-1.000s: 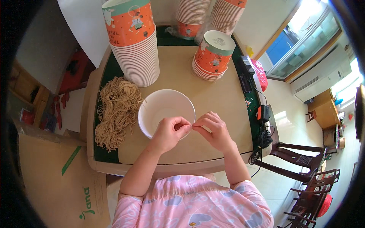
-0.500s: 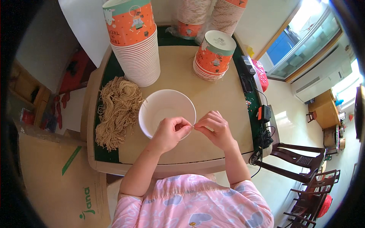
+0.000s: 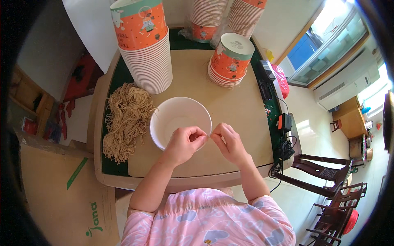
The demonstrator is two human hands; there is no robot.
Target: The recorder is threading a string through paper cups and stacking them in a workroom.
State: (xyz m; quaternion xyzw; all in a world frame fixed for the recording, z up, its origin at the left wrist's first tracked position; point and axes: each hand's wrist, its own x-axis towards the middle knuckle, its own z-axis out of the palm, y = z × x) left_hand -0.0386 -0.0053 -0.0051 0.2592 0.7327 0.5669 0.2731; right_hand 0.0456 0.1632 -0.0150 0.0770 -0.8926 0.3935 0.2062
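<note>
A white paper bucket (image 3: 180, 107) stands mouth up in front of me, with a wisp of tan cord at its left rim. Over its near right rim, my left hand (image 3: 185, 143) is closed in a pinch. My right hand (image 3: 228, 142) pinches close beside it, the fingertips of both nearly meeting. Whatever lies between them is too small to make out. To the bucket's left is a loose heap of tan cord (image 3: 128, 119).
A tall stack of orange and green paper buckets (image 3: 147, 61) rises behind the cord. A shorter upside-down stack (image 3: 231, 61) stands back right, with wrapped stacks (image 3: 207, 16) farther off. Black cables (image 3: 283, 149) line the table's right edge; a cardboard box (image 3: 65, 184) is at lower left.
My right hand has turned slightly, its fingers now more upright and bent at the pinch. My left hand and the bucket stay in place.
</note>
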